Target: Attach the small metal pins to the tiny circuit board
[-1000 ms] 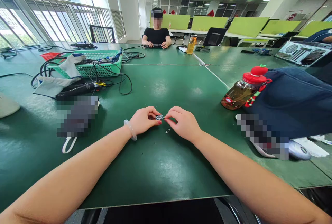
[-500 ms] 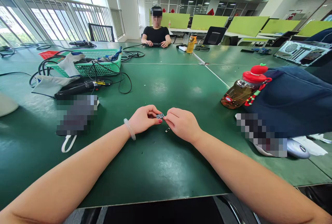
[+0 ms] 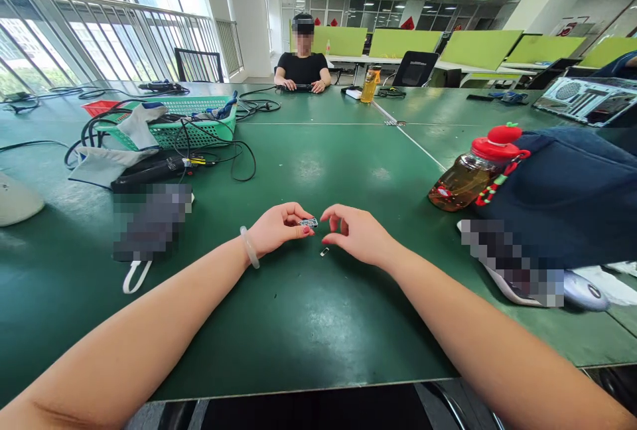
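Note:
Between the thumb and fingers of my left hand (image 3: pixel 279 227) is a small flat piece with a black-and-white pattern (image 3: pixel 308 222); its kind is too small to make out. My left hand is closed on it, just above the green table (image 3: pixel 298 324), and a pale bangle (image 3: pixel 249 247) circles that wrist. My right hand (image 3: pixel 361 234) is a short way to the right, its thumb and fingers apart with nothing between them. Below the gap between my hands, a tiny white-and-dark rectangular piece (image 3: pixel 325 252) lies on the table.
To the left are a green basket (image 3: pixel 192 133) with cables and gloves, and a blurred dark object (image 3: pixel 154 221). At right stand a red-capped bottle (image 3: pixel 460 174), a dark blue bag (image 3: pixel 572 198) and a mouse (image 3: pixel 584 289). Across the table sits a person (image 3: pixel 302 65).
My right hand has let go of the patterned piece and drawn back to the right, its fingers opening. My left hand still holds the piece, and more of it shows. The view has shifted slightly.

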`<act>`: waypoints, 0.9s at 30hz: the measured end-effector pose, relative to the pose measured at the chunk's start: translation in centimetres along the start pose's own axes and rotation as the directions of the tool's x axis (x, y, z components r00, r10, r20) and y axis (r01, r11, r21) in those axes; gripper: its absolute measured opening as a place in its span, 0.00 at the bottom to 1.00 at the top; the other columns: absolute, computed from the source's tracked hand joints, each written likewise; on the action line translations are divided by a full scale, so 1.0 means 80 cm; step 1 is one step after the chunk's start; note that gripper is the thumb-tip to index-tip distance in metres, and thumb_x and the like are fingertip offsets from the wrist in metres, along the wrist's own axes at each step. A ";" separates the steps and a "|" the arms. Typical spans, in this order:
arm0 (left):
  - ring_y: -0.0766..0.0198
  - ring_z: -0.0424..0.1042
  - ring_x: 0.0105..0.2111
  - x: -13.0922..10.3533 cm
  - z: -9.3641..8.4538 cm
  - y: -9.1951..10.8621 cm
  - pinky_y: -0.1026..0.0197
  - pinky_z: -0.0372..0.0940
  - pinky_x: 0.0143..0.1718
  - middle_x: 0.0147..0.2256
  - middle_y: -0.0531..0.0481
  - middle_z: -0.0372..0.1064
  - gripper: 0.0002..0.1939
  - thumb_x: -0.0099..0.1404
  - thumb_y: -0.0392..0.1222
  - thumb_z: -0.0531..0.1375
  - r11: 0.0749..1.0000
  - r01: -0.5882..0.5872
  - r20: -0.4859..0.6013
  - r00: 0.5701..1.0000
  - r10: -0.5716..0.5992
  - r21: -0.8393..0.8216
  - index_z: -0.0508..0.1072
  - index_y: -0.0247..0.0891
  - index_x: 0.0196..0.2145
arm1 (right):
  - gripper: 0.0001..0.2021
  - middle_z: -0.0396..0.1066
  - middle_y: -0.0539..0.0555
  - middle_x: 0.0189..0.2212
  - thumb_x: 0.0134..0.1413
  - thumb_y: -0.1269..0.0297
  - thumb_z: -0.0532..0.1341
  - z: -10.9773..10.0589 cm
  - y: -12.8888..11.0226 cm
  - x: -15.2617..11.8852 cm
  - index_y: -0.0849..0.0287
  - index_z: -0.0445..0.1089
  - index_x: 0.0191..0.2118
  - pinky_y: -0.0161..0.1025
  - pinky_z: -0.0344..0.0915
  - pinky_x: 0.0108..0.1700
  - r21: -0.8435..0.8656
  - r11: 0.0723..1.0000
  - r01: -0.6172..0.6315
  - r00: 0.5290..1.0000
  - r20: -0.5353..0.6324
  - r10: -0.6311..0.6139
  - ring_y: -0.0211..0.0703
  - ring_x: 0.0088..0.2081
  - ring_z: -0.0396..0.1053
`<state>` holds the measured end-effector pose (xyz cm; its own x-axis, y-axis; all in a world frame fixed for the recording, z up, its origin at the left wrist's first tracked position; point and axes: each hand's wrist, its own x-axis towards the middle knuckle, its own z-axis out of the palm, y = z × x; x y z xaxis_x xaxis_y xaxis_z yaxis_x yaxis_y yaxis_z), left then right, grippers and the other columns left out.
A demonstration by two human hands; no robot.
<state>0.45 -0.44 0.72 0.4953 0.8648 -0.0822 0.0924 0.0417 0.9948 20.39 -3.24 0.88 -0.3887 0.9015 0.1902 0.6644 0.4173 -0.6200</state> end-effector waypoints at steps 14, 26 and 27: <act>0.68 0.69 0.27 0.002 0.001 -0.009 0.64 0.63 0.31 0.26 0.51 0.70 0.13 0.47 0.38 0.65 0.942 -0.012 0.044 0.999 -0.003 0.336 0.69 0.33 0.32 | 0.03 0.68 0.47 0.25 0.47 0.65 0.61 0.008 0.009 0.003 0.57 0.70 0.27 0.31 0.55 0.28 -0.143 0.990 0.011 0.978 0.207 0.019 0.33 0.27 0.62; 0.68 0.68 0.27 0.003 0.004 -0.010 0.64 0.63 0.31 0.26 0.51 0.70 0.13 0.47 0.38 0.64 0.926 -0.019 0.051 0.999 0.000 0.377 0.69 0.34 0.32 | 0.07 0.69 0.50 0.28 0.51 0.71 0.57 0.007 0.002 0.004 0.56 0.71 0.27 0.34 0.57 0.31 -0.340 0.940 -0.042 0.999 -0.005 0.043 0.37 0.31 0.65; 0.68 0.68 0.27 0.003 0.005 -0.009 0.64 0.62 0.31 0.26 0.52 0.70 0.13 0.47 0.37 0.64 0.928 -0.012 0.048 0.999 -0.006 0.372 0.69 0.34 0.32 | 0.07 0.69 0.49 0.29 0.52 0.71 0.56 0.007 -0.001 0.004 0.56 0.70 0.28 0.33 0.58 0.32 -0.326 0.944 -0.053 0.998 -0.044 0.040 0.36 0.32 0.65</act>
<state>0.87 -0.52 -0.02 0.5354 0.8396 -0.0913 0.4014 -0.1578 0.9022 19.89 -3.08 0.58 -0.3328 0.9219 0.1986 0.8556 0.3837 -0.3475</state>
